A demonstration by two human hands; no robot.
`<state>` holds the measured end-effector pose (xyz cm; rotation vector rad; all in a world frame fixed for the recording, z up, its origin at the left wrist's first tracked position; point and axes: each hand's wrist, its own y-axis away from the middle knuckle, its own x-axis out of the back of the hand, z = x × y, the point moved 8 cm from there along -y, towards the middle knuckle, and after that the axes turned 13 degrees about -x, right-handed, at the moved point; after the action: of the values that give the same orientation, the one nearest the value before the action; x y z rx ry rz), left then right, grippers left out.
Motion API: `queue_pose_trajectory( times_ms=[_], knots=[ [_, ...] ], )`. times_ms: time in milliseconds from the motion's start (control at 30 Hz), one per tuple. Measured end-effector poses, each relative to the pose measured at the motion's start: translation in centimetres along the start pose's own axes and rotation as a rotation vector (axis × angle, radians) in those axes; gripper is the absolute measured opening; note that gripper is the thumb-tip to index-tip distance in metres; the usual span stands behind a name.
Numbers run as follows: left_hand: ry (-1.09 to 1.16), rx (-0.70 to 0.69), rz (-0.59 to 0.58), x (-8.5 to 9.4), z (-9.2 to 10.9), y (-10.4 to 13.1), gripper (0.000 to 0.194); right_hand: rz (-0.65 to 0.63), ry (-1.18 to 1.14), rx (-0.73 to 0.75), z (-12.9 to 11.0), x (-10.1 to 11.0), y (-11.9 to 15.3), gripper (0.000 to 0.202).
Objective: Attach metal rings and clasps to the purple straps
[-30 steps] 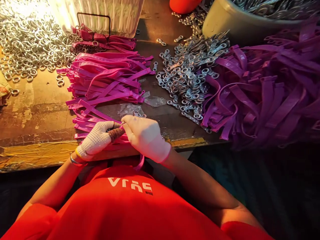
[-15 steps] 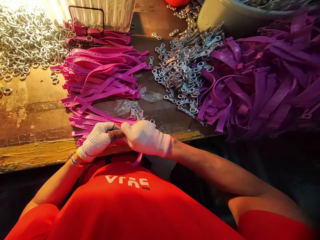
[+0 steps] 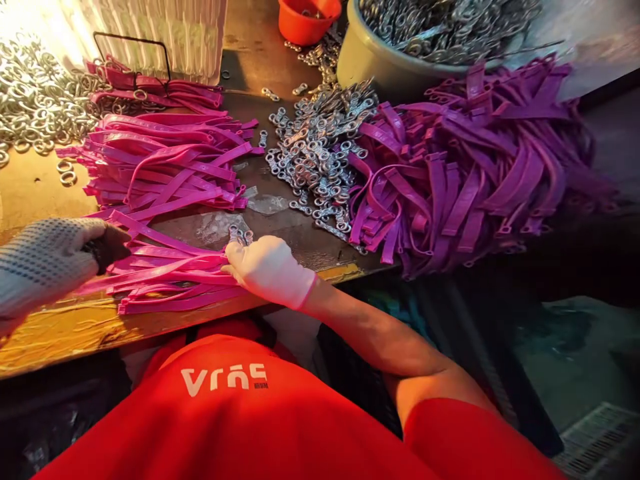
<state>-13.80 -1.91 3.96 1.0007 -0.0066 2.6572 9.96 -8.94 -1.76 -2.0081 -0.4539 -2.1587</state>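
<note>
My right hand, in a pale knit glove, is closed at the right end of the lower row of purple straps, pinching a strap end. Small metal links show just behind its thumb. Off to the left, my left hand, in a dotted glove with dark fingertips, is slightly blurred. Its fingers are curled together beside the left ends of the same straps; whatever they may grip is hidden. Just beyond lies a thicker row of purple straps.
Metal links form a heap, with a tangled pile of purple straps to its right. Behind stand a grey tub of metal parts and a red bowl. Metal rings lie far left, beside a clear ribbed plastic container.
My hands, together before, are now apart: the left has swung out to the left, while the right stays by the lower straps. The view has turned toward the right.
</note>
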Motion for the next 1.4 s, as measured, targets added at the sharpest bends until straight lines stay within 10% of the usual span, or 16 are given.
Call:
queue_pose_trajectory(
  times_ms=[167, 333, 600, 733, 1033, 1400],
  knots=[
    [0.670, 0.276, -0.084, -8.1, -1.4, 0.0, 0.032, -0.025, -0.086, -0.067, 3.6, 0.0, -2.1, 0.048],
    [1.285, 0.470, -0.222, -14.7, 0.9, -0.9, 0.036, 0.285, -0.102, -0.657, 16.8, -0.3, -5.2, 0.033],
    [1.464, 0.446, -0.316, -16.5, 1.0, -1.1, 0.036, 0.347, -0.216, -0.804, 22.4, -4.4, -6.8, 0.022],
    [1.422, 0.505, -0.316, -16.8, 0.9, -0.4, 0.035, 0.442, -0.370, -0.723, 20.2, -2.7, -5.4, 0.029],
    [1.242, 0.366, -0.402, -16.8, 1.8, 0.8, 0.020, 0.183, -0.867, 0.109, 0.8, 2.9, -3.3, 0.033],
    [0.845, 0.060, -0.113, -13.9, 2.0, 1.4, 0.019, 0.219, -0.908, -0.102, 0.4, 1.9, -1.7, 0.032]
  ],
)
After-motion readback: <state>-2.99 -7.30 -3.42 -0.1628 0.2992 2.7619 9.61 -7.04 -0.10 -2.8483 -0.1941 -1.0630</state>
